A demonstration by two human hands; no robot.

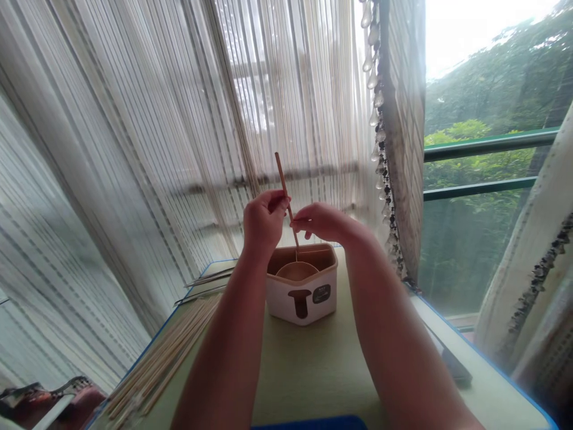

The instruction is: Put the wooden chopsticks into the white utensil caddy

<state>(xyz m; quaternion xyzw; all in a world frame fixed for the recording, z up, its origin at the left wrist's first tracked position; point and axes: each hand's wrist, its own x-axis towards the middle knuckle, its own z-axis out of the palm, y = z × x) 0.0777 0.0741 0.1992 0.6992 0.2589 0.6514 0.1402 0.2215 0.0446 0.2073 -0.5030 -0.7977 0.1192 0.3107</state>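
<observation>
A slim brown wooden chopstick [280, 170] stands nearly upright, tilted slightly left at its top. My left hand [266, 218] pinches it around the middle. Lower down, the fingertips of my right hand [320, 221] close on the same stick. Its lower end points into a white utensil holder [284, 298] with a brown inside, dividers and a curved inner wall. Whether the tip touches the inside cannot be made out. On the table to the left lies a bundle of pale wooden chopsticks [179, 337].
Thin dark metal sticks [203, 279] lie behind the bundle. The pale green table [308, 370] has a blue edge, with a blue object [313, 423] at the front. A dark flat object [454, 367] lies right, partly behind my forearm. Striped curtains [134, 119] hang behind.
</observation>
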